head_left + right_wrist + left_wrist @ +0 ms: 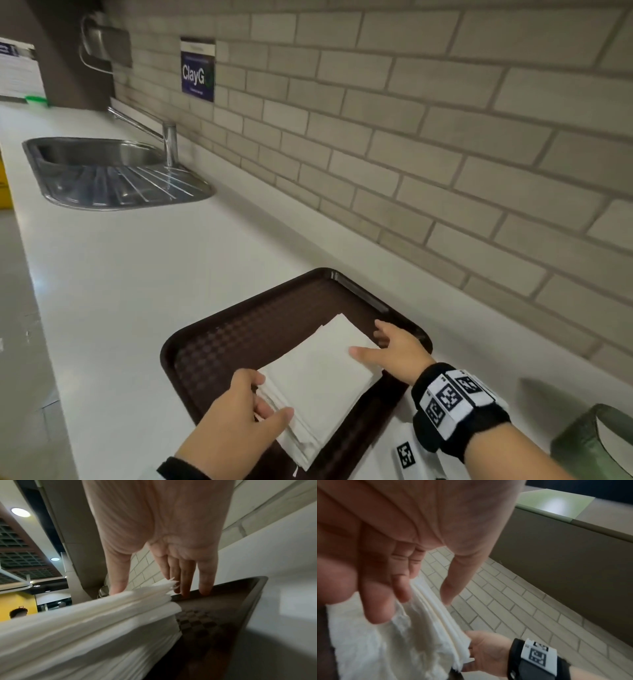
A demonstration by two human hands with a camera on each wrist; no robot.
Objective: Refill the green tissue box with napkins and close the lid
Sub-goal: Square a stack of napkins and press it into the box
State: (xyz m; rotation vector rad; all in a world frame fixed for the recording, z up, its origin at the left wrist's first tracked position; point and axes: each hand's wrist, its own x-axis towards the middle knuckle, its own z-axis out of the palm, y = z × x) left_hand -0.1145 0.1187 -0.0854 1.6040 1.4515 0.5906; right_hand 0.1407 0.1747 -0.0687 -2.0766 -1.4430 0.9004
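Note:
A stack of white napkins (322, 370) lies on a dark brown tray (239, 335) on the white counter. My left hand (270, 407) grips the stack's near left corner, thumb on top and fingers curled against its edge (419, 635). My right hand (370, 342) is at the far right side, its thumb resting on top and its straight fingers reaching down to the tray (214, 622) beside the stack (85, 628). The green tissue box (589, 445) stands on the counter at the lower right, partly cut off by the frame; its lid is not visible.
A steel sink (102, 161) with a tap (169, 140) sits further left along the counter. A brick wall (445, 137) runs close behind the tray. The counter's front edge drops off at the left. A white marker tag (406, 454) lies near my right wrist.

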